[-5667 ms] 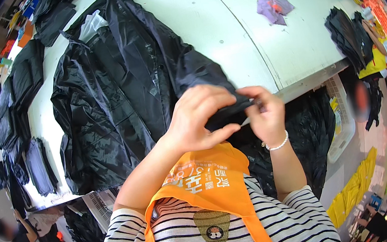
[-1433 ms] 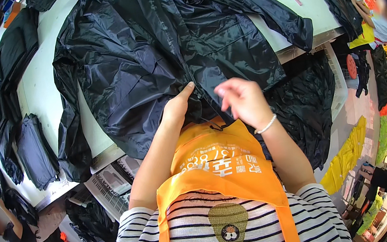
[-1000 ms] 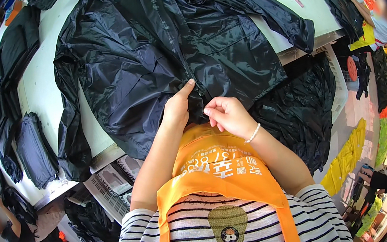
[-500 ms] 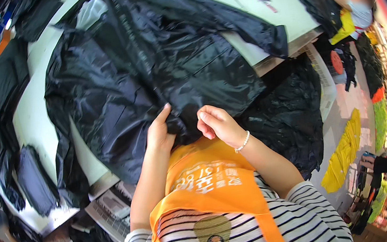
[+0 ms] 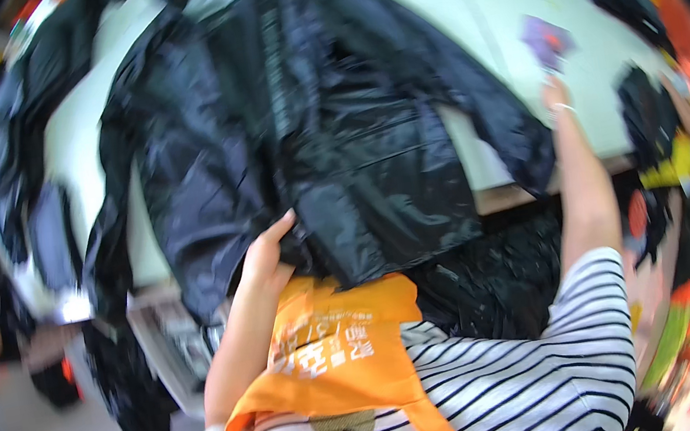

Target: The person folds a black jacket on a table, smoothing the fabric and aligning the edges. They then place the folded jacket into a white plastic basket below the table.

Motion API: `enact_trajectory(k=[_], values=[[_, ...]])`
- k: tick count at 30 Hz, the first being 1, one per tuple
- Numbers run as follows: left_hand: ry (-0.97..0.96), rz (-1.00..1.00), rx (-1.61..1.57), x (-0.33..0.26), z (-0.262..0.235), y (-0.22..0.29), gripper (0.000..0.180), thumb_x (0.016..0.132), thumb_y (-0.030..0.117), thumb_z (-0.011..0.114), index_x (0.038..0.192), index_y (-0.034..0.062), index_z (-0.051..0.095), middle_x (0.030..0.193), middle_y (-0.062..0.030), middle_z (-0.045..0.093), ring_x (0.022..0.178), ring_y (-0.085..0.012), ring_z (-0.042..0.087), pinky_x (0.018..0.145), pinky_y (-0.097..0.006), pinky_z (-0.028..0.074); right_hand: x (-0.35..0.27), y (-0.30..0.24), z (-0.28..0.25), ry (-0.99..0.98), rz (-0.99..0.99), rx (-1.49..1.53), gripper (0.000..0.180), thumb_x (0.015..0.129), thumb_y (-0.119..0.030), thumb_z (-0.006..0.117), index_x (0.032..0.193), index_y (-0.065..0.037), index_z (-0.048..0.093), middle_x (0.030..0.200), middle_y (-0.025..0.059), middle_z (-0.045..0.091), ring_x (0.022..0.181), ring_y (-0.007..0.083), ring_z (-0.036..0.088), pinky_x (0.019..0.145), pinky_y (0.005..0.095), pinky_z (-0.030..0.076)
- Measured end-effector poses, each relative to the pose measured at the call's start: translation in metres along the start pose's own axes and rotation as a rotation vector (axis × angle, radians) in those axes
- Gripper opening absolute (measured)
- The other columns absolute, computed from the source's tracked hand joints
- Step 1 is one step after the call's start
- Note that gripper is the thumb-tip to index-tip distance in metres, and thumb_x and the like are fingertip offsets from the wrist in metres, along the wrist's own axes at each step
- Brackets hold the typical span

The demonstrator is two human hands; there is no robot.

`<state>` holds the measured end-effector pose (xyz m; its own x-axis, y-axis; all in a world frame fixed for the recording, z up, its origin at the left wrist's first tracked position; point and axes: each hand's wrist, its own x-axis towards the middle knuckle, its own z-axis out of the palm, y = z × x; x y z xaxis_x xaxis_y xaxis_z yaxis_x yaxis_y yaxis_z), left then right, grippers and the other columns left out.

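Note:
A shiny black jacket (image 5: pixel 391 165) lies spread on the pale table, its front strip running down the middle and both sleeves angled outward. At its lower edge my left hand (image 5: pixel 264 258) is closed on the fabric, thumb on top and the other fingers partly hidden. My right arm stretches far out to the right past the jacket's sleeve. Its hand (image 5: pixel 556 92) is at the near end of a small purple piece with a red-orange patch (image 5: pixel 546 42). Motion blur hides whether those fingers hold the piece or only touch it.
More dark garments (image 5: pixel 49 89) lie along the table's left side. Below the table's near edge hangs or lies a heap of black cloth (image 5: pixel 496 287). At the far right another person's arm (image 5: pixel 680 102) is by a black garment (image 5: pixel 647 116) and yellow cloth (image 5: pixel 664 166).
My right hand has left the jacket's hem and reached out right to the purple piece. My left hand stays at the hem. The whole view has shifted and turned.

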<state>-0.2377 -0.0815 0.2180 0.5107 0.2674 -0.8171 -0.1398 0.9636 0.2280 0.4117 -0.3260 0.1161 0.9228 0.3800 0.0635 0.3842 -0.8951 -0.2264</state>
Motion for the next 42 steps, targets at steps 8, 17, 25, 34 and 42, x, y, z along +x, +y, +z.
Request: enact_trajectory(k=[8, 17, 25, 34, 42], values=[[0.085, 0.074, -0.043, -0.022, 0.017, 0.002, 0.028, 0.092, 0.016, 0.056, 0.112, -0.0037, 0.059, 0.110, -0.0153, 0.066, 0.101, -0.0253, 0.064, 0.094, -0.039, 0.048, 0.119, 0.135, 0.046, 0.049, -0.087, -0.169, 0.044, 0.089, -0.028, 0.051, 0.121, 0.002, 0.054, 0.121, 0.0259, 0.056, 0.113, 0.0408, 0.053, 0.097, 0.0454, 0.041], [-0.020, 0.055, 0.130, -0.060, 0.003, -0.008, 0.033, 0.085, 0.007, 0.065, 0.115, -0.0051, 0.056, 0.110, -0.0131, 0.064, 0.099, -0.0269, 0.064, 0.086, -0.039, 0.053, 0.083, 0.103, -0.010, 0.061, 0.046, -0.108, 0.040, 0.094, -0.032, 0.045, 0.103, 0.003, 0.061, 0.098, 0.0256, 0.064, 0.089, 0.0395, 0.063, 0.077, 0.0458, 0.049], [-0.256, 0.117, -0.071, -0.068, 0.003, -0.008, 0.028, 0.083, -0.005, 0.063, 0.110, -0.0069, 0.057, 0.108, -0.0112, 0.062, 0.098, -0.0232, 0.062, 0.086, -0.030, 0.053, -0.232, -0.191, -0.154, -0.319, -0.141, 1.116, 0.036, 0.096, -0.029, 0.053, 0.122, -0.005, 0.055, 0.084, -0.0051, 0.051, 0.063, 0.0000, 0.040, 0.056, 0.0134, 0.034], [-0.692, 0.016, -0.213, -0.052, 0.015, 0.001, 0.025, 0.078, -0.001, 0.067, 0.098, 0.0010, 0.053, 0.097, -0.0061, 0.051, 0.094, -0.0166, 0.048, 0.089, -0.028, 0.040, -0.436, -0.350, -0.112, -0.567, -0.326, 1.514, 0.022, 0.088, -0.001, 0.060, 0.110, 0.001, 0.057, 0.105, 0.0047, 0.052, 0.086, 0.0086, 0.054, 0.078, 0.0196, 0.044], [-0.621, 0.119, 0.016, -0.045, 0.006, 0.012, 0.020, 0.082, 0.008, 0.066, 0.099, 0.0010, 0.057, 0.100, -0.0065, 0.057, 0.100, -0.0166, 0.050, 0.094, -0.031, 0.037, -0.462, -0.370, -0.133, -0.488, -0.252, 1.569, 0.027, 0.093, -0.004, 0.055, 0.119, 0.000, 0.049, 0.117, 0.0083, 0.054, 0.094, 0.0084, 0.055, 0.084, 0.0211, 0.044]])
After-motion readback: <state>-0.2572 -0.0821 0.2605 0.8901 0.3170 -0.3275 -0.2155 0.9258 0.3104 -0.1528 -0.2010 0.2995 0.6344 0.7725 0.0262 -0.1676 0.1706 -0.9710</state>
